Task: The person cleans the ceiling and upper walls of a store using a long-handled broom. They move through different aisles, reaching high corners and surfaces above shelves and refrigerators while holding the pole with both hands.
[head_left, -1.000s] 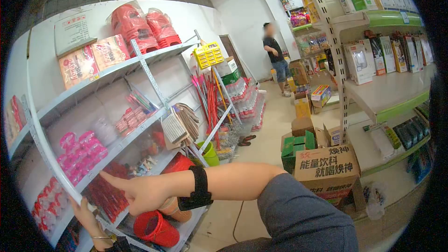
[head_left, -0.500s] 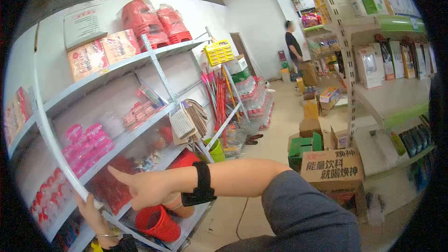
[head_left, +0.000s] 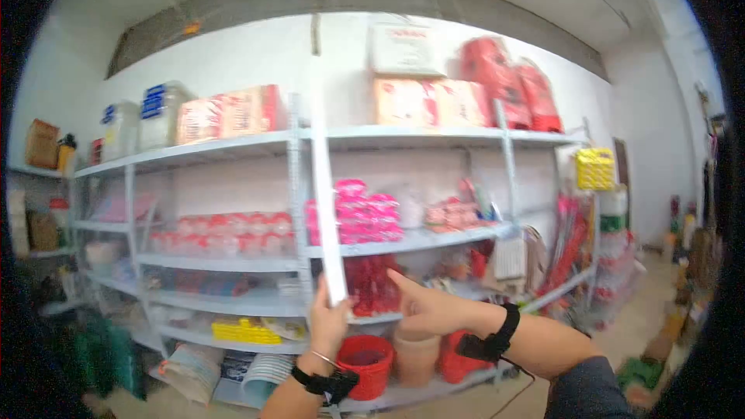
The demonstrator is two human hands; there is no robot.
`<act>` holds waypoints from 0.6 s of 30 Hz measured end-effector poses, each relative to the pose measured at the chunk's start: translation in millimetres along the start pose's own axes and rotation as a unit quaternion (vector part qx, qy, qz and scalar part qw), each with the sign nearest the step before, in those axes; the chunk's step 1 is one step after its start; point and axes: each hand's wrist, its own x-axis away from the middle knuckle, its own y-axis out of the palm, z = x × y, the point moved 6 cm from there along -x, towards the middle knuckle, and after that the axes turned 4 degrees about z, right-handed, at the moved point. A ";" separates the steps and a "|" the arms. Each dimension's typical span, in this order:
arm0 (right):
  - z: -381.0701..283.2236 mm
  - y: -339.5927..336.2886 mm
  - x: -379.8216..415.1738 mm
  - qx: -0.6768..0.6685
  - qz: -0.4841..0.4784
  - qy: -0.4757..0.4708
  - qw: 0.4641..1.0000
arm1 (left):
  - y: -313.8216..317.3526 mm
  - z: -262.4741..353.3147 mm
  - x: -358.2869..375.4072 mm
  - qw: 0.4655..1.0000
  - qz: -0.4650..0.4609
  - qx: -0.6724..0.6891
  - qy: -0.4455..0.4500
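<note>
A long white pole [head_left: 324, 186] stands nearly upright in front of the metal shelving, its lower end in my left hand [head_left: 329, 320], whose fingers wrap round it. To the right, my right hand [head_left: 419, 306] is raised with the index finger stretched out and the thumb side up; nothing shows in it. Its fingertip is near dark red packs [head_left: 372, 283] on a lower shelf. Pink packs [head_left: 369, 219] sit on the shelf above, partly behind the pole. Both wrists wear black straps.
Red buckets [head_left: 365, 368] and a tan pot [head_left: 416, 358] rest on the bottom level. A yellow basket [head_left: 247, 331] lies on a low left shelf. The top shelf [head_left: 419, 133] holds boxed packs and wrapped red stools [head_left: 497, 77]. Drink packs [head_left: 613, 264] are stacked at the right.
The view has swung left to face the shelving. The pole now appears nearer the middle and more upright, still in my left hand. The other person is out of view.
</note>
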 end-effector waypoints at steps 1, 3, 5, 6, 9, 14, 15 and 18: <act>-4.8 -0.2 -11.6 0.032 0.003 -0.019 0.999 | -0.6 6.5 4.0 0.998 -0.003 0.061 -0.031; -13.4 2.5 -35.2 0.069 0.013 -0.043 0.997 | -6.4 9.5 9.8 0.986 -0.036 0.148 -0.074; -11.7 8.2 -65.7 0.050 0.021 -0.061 0.997 | -19.9 17.8 13.3 0.985 -0.030 0.156 -0.072; -16.0 8.4 -78.6 0.058 0.048 -0.074 0.994 | -24.8 21.9 12.4 0.984 -0.030 0.161 -0.069; -37.1 2.6 -108.5 0.045 0.124 -0.082 0.988 | -36.2 39.3 21.4 0.984 -0.022 0.130 -0.123; -34.4 23.7 -170.0 -0.099 0.202 0.000 0.974 | -59.7 57.2 46.7 0.999 -0.020 0.035 -0.005; -42.4 27.0 -170.3 -0.106 0.198 0.030 0.974 | -62.5 68.5 60.0 0.994 -0.031 0.036 -0.100; -49.8 51.1 -215.5 -0.253 0.106 -0.120 0.954 | -79.6 43.4 76.7 1.000 -0.006 -0.028 -0.002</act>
